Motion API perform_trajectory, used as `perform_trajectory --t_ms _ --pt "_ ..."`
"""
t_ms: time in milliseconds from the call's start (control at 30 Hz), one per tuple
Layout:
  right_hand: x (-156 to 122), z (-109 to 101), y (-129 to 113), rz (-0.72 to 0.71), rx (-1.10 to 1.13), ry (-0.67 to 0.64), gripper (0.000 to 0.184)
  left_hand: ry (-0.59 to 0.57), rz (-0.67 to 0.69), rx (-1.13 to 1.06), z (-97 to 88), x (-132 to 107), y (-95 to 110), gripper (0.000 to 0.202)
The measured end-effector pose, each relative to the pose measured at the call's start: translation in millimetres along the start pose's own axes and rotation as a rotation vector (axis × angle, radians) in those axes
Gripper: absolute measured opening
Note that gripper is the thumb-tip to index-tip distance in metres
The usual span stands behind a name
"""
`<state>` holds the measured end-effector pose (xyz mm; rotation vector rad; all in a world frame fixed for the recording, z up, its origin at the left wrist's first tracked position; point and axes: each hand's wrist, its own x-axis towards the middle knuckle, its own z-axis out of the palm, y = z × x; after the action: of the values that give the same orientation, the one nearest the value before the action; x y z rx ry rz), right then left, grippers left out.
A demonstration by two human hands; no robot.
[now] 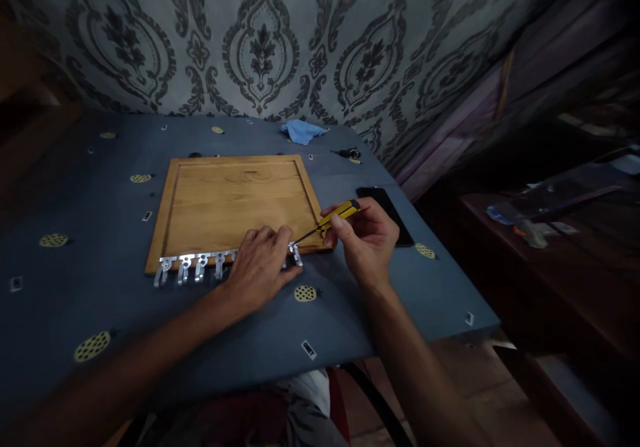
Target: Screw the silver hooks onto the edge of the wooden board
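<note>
A framed wooden panel (235,200) lies flat on the table. Along its near edge runs a metal hook rail (203,260) with several hooks hanging over the side. My left hand (263,260) rests over the rail's right half, pressing it to the panel; its fingers are curled and cover part of the rail. In my right hand (370,240) is a yellow and black screwdriver (340,215), tilted down to the left. Its tip reaches the right end of the rail, beside my left fingers. Whether a screw sits under the tip is too small to tell.
Pineapple-print cloth covers the blue table (100,200). A black flat object (387,210) lies right of the panel. Farther back are a light blue cloth (303,131) and a small dark item (347,153). Patterned wall stands behind; a dark red surface (530,260) with clutter is at right.
</note>
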<state>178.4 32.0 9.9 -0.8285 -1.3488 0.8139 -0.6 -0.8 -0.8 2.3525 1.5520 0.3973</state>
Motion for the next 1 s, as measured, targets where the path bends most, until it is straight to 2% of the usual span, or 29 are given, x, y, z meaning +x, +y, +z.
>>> perform_trajectory --t_ms 567,1000 --pt "0.6 -1.6 -1.5 0.021 -0.017 -0.081 0.022 0.018 0.026 0.009 2.5 0.5 -1.5 0.038" --pt "1.8 -1.5 -6.4 0.063 -0.043 -0.069 0.034 0.015 0.016 0.008 3.9 0.3 -1.9 0.040"
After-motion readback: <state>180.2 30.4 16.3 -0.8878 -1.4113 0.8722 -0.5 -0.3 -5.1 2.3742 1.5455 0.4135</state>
